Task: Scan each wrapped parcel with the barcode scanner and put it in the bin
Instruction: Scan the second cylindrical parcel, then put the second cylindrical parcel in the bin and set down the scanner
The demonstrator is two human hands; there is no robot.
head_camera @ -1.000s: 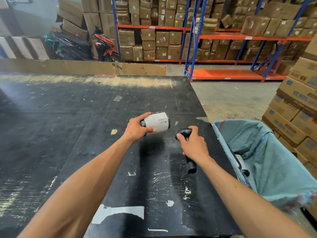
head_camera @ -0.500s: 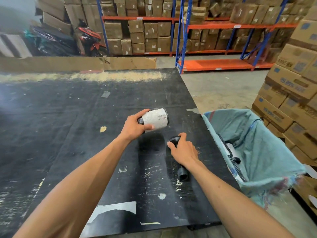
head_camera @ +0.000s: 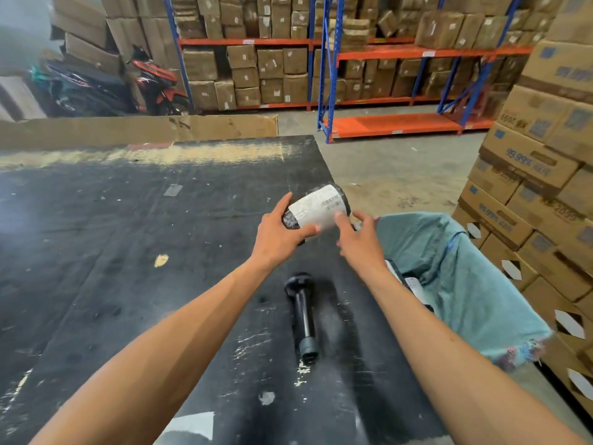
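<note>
We are holding the wrapped parcel (head_camera: 316, 208) above the worktop (head_camera: 96, 252) edge, left hand (head_camera: 277, 234) clasping it, right hand (head_camera: 361, 240) spread, fingertips at its label. Scanner (head_camera: 303, 311) is lying untouched on the worktop. Parcels are already sitting in the bin (head_camera: 465, 284); this drop remains. Stacked cartons (head_camera: 529, 187) are crowding the bin's far side.

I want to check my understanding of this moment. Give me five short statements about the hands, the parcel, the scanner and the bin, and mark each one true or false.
1. The left hand holds the parcel. True.
2. The right hand grips the scanner. False: the scanner lies alone on the table.
3. The parcel's white label faces up. True.
4. The bin stands left of the table. False: it is on the right.
5. The parcel is already in the bin. False: it is held above the table.
</note>
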